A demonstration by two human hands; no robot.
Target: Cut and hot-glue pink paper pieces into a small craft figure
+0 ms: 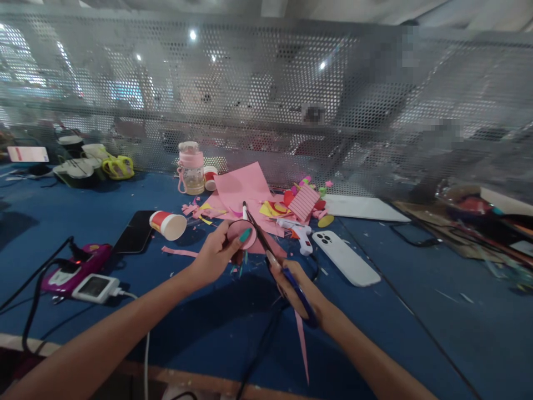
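My left hand (216, 250) pinches a round pink paper piece (236, 232), its thumb with a teal nail lying across the face. In my right hand (297, 280) is a pair of scissors (260, 230) with blue handles. The dark blades point up and away, right beside the round piece; whether they touch it I cannot tell. A narrow pink paper strip (302, 344) hangs below my right hand. Behind both hands lie pink paper sheets (244, 186) and many coloured scraps (275, 210).
Around the hands lie a white glue gun (297, 230), a white phone (345, 258), a black phone (135, 232) and a tipped paper cup (169, 224). A pink-lidded bottle (191, 172) stands behind. A purple power strip (77, 266) with cables sits left. A perforated metal screen (250, 100) closes the back.
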